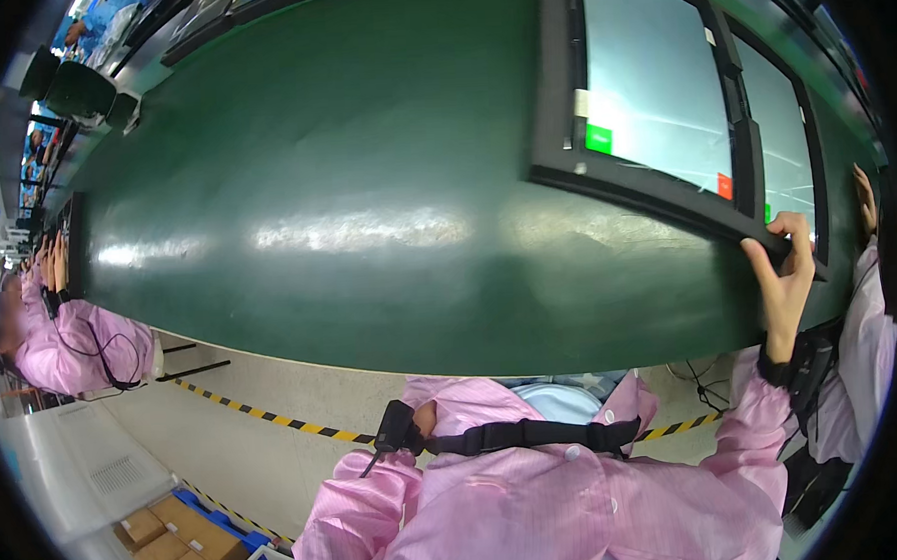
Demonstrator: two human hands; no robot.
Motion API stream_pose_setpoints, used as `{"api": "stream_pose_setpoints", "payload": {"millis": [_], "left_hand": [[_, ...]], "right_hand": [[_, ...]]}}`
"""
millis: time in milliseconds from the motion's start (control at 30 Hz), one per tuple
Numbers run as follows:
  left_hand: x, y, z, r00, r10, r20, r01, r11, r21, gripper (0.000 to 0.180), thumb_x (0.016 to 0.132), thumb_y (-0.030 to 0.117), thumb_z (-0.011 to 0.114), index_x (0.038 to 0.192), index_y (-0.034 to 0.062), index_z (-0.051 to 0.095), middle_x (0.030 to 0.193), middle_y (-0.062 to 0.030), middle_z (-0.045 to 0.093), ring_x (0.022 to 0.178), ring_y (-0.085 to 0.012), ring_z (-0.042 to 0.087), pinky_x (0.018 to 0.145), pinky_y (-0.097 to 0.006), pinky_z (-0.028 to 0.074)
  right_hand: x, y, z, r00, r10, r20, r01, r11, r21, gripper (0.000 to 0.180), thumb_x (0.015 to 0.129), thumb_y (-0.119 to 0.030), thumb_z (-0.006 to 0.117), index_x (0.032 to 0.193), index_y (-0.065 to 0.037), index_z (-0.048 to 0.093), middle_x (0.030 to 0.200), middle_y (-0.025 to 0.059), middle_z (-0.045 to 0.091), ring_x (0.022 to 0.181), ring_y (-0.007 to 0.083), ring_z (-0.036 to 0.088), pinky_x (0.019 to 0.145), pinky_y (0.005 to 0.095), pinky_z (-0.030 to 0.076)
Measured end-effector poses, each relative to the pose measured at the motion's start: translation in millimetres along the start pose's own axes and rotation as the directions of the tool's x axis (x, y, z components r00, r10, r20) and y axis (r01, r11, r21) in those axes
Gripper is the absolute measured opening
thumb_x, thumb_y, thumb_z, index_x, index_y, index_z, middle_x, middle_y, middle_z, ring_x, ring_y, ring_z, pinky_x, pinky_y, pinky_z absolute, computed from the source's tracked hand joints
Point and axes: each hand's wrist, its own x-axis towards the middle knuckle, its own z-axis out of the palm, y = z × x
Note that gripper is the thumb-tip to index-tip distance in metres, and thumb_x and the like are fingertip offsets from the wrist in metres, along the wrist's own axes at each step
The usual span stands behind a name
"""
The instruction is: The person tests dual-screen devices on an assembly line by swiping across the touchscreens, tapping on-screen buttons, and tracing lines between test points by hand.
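Observation:
A large black tray (645,193) lies on the green tabletop at the far right. Two shiny, pale panels sit side by side in it, the bigger panel (655,81) on the left and the other panel (777,130) on the right. Small green, red and white tabs stick out along their edges. My right hand (791,280) grips the near right corner of the tray, thumb and fingers closed on its rim. Close to my body, below the table edge, is my left hand (426,419); a black wrist device and the sleeve hide its fingers.
A co-worker in pink (76,341) sits at the left end of the green table (314,186). Another person's hand (865,200) is just right of the tray. Black chair-like pads (75,91) stand at the far left. Cardboard boxes (185,542) rest on the floor, lower left.

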Motion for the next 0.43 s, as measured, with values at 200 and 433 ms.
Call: {"api": "stream_pose_setpoints", "payload": {"millis": [200,433], "left_hand": [[-26,-12,-11,0.995,0.101,-0.013,-0.101,0.994,0.036,0.026,0.078,0.010,0.051,0.101,-0.0008,0.059,0.098,-0.0218,0.061,0.096,-0.0374,0.058,0.082,-0.045,0.046],[-72,-43,7,0.908,0.392,-0.151,-0.388,0.920,0.056,0.025,0.076,0.010,0.053,0.097,-0.0001,0.061,0.095,-0.0207,0.063,0.093,-0.0363,0.060,0.079,-0.044,0.048]], "right_hand": [[-13,-59,25,0.999,-0.025,-0.029,0.022,0.993,-0.114,0.035,0.062,-0.004,0.076,0.084,-0.001,0.050,0.086,0.0090,0.050,0.083,0.0244,0.046,0.078,0.0305,0.035],[-29,-104,38,0.995,-0.083,0.052,0.088,0.993,-0.083,0.035,0.062,-0.014,0.079,0.088,-0.006,0.057,0.085,0.0068,0.056,0.080,0.0241,0.051,0.076,0.0369,0.030]]}}
